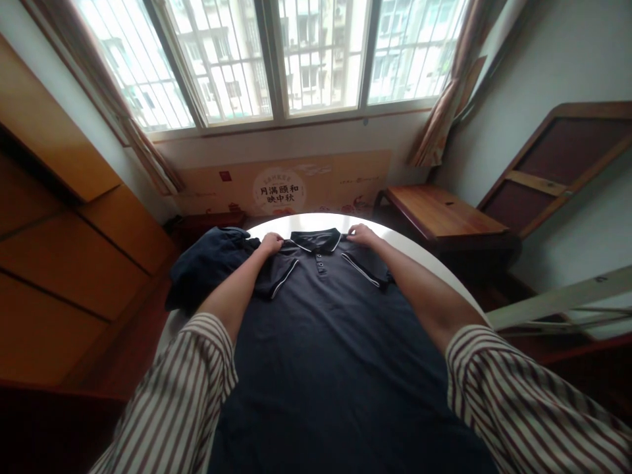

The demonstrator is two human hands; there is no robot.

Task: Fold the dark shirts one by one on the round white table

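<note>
A dark navy polo shirt [326,342] lies spread face up, its black collar with white edging at the far end and its body stretching toward me. Both short sleeves, trimmed in white, are folded inward over the front. My left hand [271,243] pinches the shoulder left of the collar, fingers closed on the cloth. At the opposite shoulder, my right hand [363,235] grips the fabric in the same way. Beside my left forearm sits a bunched pile of dark clothing [210,263].
Under the shirt is a round white table [434,263]. A wooden side table [444,214] stands beyond it at the right, near a leaning framed wooden panel [553,164]. Orange-brown cabinets [113,243] line the left. Barred windows [316,59] and a printed banner [340,178] are behind.
</note>
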